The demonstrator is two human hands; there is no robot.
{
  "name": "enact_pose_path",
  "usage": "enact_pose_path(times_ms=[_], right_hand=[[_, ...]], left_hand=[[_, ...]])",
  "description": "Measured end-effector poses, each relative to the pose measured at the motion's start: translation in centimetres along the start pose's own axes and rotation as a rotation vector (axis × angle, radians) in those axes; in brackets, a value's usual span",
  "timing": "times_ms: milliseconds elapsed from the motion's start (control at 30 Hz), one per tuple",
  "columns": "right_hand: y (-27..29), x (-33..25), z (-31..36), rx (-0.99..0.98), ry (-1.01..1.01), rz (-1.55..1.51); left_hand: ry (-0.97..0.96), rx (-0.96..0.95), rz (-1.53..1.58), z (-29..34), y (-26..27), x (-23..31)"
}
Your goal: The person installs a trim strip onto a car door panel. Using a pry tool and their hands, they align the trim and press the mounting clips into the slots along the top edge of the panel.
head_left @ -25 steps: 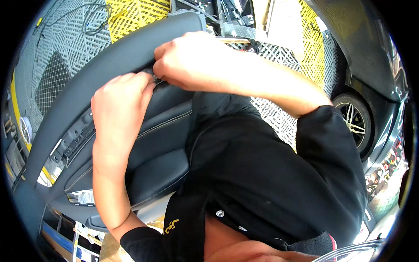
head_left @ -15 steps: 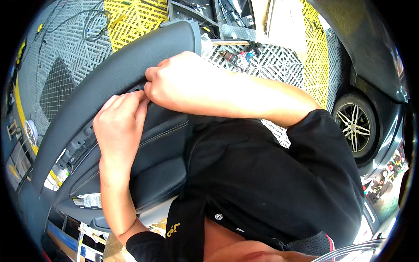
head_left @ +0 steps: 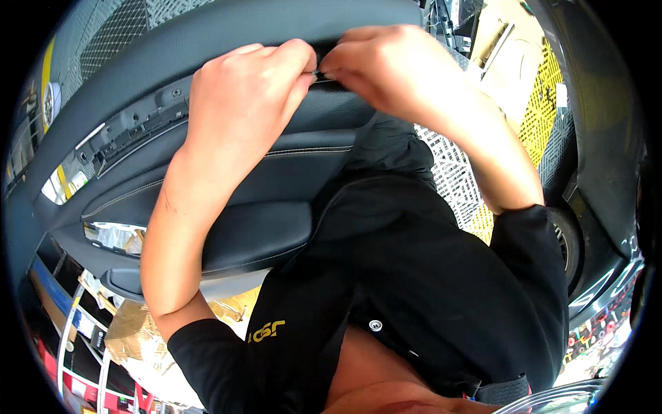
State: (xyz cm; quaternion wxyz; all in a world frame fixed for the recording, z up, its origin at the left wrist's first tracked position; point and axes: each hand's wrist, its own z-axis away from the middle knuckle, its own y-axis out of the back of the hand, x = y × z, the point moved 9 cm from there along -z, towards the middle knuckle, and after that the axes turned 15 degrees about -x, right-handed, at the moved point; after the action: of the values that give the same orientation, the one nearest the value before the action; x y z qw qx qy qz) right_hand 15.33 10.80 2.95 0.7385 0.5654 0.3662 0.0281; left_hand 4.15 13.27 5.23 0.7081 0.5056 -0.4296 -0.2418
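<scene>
**Left hand point(head_left: 245, 93) and right hand point(head_left: 396, 65) meet at door panel point(head_left: 276, 21) channel**

You've got 2 hands nearly fingertip to fingertip at the upper channel. Left: back of hand up, fingers curled, thumb drawn in toward them. Right: same bent-finger posture, coming in from the other side. Small dark bit shows between the 2 sets of fingertips; can't tell what it is, or whether either hand actually has hold of it.

Panel is black, directly ahead of you, spanning the far left to the upper middle. Padded top edge sits just beyond your hands. Left of your left hand, the channel shows a bare bracket strip point(head_left: 141, 121). Nearer you: light stitching, then the armrest point(head_left: 258, 231). 1 oblong cutout point(head_left: 114, 237) sits left of your left forearm.

Your black shirt point(head_left: 441, 262) fills the middle. Right side: dark car point(head_left: 607, 159), 1 wheel point(head_left: 569, 245) partly behind your sleeve. Yellow floor tiles point(head_left: 541, 110) lie between your right forearm and the car. Cardboard box point(head_left: 134, 331), lower left.
</scene>
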Motion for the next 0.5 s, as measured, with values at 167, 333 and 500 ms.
enact_pose_path(times_ms=[167, 333, 500], right_hand=[[1.6, 2.6, 2.3, 0.141, -0.075, -0.207], [0.3, 0.8, 1.1, 0.032, -0.023, -0.112], [0.2, 0.6, 0.2, -0.051, -0.031, -0.148]], left_hand=[[0.001, 0.02, 0.038, 0.4, -0.2, -0.5], [0.007, 0.016, 0.045, 0.4, -0.1, -0.5], [-0.016, 0.039, 0.032, 0.4, -0.2, -0.5]])
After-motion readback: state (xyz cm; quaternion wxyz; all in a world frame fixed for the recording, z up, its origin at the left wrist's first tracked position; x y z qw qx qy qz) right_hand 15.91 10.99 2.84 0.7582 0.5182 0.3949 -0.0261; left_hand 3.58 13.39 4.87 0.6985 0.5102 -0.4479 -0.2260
